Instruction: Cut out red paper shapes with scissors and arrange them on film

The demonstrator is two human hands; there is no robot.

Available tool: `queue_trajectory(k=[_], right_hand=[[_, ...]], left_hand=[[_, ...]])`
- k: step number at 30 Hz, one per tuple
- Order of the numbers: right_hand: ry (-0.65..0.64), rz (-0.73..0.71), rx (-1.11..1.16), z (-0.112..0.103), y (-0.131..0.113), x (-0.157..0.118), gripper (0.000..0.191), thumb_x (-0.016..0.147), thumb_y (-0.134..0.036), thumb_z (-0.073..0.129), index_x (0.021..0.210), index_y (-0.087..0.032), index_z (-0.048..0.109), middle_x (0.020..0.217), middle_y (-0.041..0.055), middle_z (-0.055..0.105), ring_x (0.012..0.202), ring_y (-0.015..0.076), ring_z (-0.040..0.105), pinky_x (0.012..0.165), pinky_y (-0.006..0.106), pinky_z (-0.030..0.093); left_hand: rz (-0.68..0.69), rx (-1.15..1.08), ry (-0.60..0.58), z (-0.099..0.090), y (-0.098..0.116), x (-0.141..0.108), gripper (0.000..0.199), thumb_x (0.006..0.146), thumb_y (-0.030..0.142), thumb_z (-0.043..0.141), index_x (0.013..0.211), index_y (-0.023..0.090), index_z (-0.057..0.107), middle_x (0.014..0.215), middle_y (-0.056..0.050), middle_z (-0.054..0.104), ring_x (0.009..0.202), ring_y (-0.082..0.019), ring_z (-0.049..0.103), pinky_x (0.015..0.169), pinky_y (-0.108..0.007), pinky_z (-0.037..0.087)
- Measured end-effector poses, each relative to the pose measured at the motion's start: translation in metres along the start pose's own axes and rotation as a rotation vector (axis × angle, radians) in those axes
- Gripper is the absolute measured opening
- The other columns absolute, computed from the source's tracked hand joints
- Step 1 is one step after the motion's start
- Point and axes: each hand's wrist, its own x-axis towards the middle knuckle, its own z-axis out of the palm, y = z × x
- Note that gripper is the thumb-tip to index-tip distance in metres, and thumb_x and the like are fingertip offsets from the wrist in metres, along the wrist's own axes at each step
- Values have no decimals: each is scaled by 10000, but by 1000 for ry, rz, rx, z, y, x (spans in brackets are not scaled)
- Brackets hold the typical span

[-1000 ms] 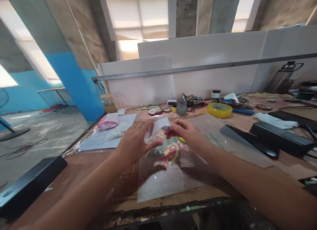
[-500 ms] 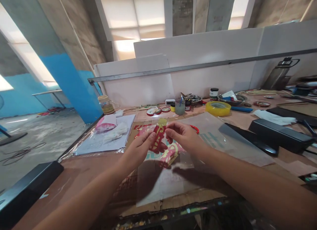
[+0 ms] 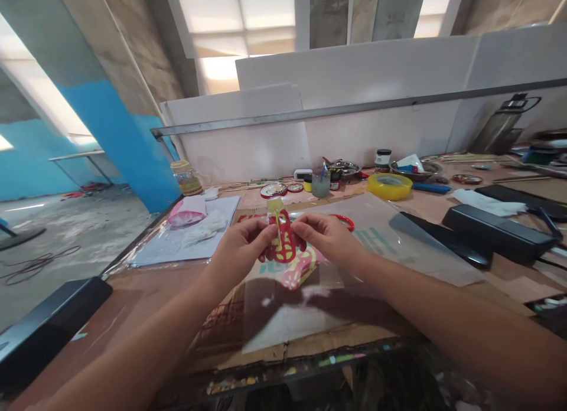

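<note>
Pinching the red cutout [image 3: 283, 243] between them, left hand [image 3: 241, 248] and right hand [image 3: 328, 238] fingertips grip its opposite edges.

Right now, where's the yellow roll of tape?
In the head view, the yellow tape roll lies flat on the table's far right side, beyond the right hand, between a cup with brushes and a metal bowl.

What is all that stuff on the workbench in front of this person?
cutout piece: one, red and yellow, pinched between both hands
clear sheet: one, see-through, under the hands
cardboard: one, brown, beneath the sheet
tape roll: one, yellow, back centre-right
jar: one, yellowish, back left
metal bowl: one, silver, beside the tape roll
black box: one, right
left hand: one, grips the piece
right hand: one, grips the piece
</note>
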Motion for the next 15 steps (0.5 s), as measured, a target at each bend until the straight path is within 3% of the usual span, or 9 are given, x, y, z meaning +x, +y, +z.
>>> queue_trajectory(k=[3, 6, 12, 15], right_hand=[[-75, 53, -86, 3, 1, -1, 251, 857, -437, 643, 865, -189, 676, 757, 15, 653, 661, 147, 579, 615, 265, 465], [-115, 73, -162, 6, 5, -3, 244, 858, -422, 624, 842, -190, 697, 746, 23, 656, 669, 166, 590, 591, 269, 472], [-39, 115, -194, 4, 17, -2, 284, 890, -459, 579, 821, -200, 672, 686, 2, 614, 589, 152, 559, 523, 256, 443], [29, 38, -349, 0, 19, 0, 304, 908, -463, 557, 819, -201, 682, 703, 10, 644, 629, 171, 582, 553, 267, 434]], left_hand=[[14, -10, 76, 0, 4, 0, 339, 841, 522, 641, 718, 211, 587, 562, 20, 587, 496, -129, 536, 493, -261, 438], [41, -4, 61, 0, 0, 1, 328, 856, 506, 632, 734, 206, 582, 584, 23, 592, 508, -121, 549, 516, -259, 454], [91, 109, -60, -2, -16, 3, 290, 915, 461, 567, 819, 193, 621, 702, -25, 662, 632, -153, 626, 589, -287, 487], [144, 374, -70, -9, -9, 3, 323, 932, 476, 535, 847, 195, 668, 750, -44, 690, 676, -174, 624, 636, -314, 468]])
